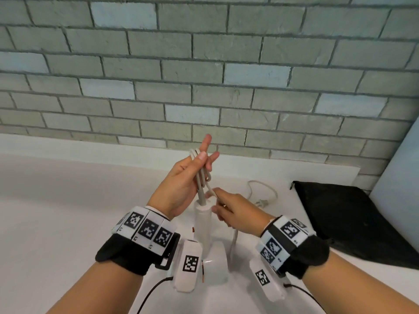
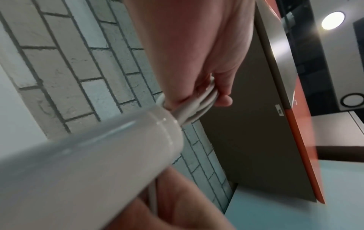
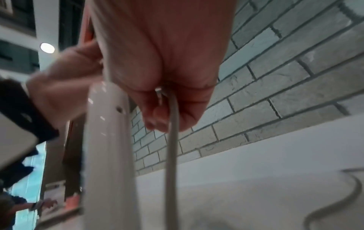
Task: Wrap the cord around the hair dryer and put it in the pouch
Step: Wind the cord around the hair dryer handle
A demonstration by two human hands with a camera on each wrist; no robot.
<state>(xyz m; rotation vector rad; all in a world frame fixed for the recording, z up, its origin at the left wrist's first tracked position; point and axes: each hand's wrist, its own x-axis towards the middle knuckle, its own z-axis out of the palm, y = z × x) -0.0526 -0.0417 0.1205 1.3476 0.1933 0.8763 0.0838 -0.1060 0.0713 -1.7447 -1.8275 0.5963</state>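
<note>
White and limp, the cord (image 1: pixel 199 171) hangs looped in the pinching left hand (image 1: pixel 181 182) above the upright, slick-looking hair dryer (image 1: pixel 204 225), the right hand (image 1: pixel 235 214) gripping its slack, pouch (image 1: pixel 353 220) waiting on the bench (image 1: pixel 56 211).

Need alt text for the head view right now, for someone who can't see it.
The left hand pinches folded loops of cord above the upright white hair dryer, while the right hand grips the loose cord. A black pouch lies to the right on the white counter.
</note>
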